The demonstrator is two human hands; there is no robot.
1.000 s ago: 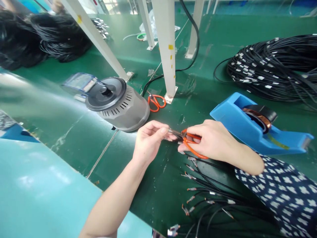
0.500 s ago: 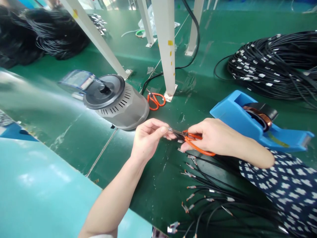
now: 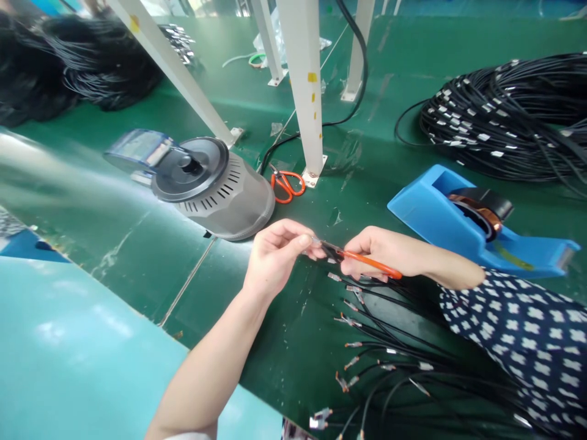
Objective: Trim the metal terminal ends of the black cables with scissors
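Observation:
My right hand (image 3: 373,250) is closed around the orange handles of a pair of scissors (image 3: 369,263). The dark blades point left and reach my left fingertips. My left hand (image 3: 279,253) pinches a small, pale piece at the blade tips; it looks like a cable end, but fingers and blades partly hide it. Below my right hand lie several black cables (image 3: 403,340) fanned out, with clear and copper-coloured ends facing left. A second pair of orange-handled scissors (image 3: 288,185) rests on the green table beyond my left hand.
A grey round tape dispenser (image 3: 229,195) stands left of the scissors, and a blue tape dispenser (image 3: 431,201) sits at right. A large coil of black cable (image 3: 481,128) lies behind it. White metal legs (image 3: 305,91) rise from the green tabletop (image 3: 275,342). More cable bundles (image 3: 105,61) lie far left.
My right hand has turned the scissors, and the handles, spread apart before, now look closed together and edge-on. My left hand has stayed nearly in place.

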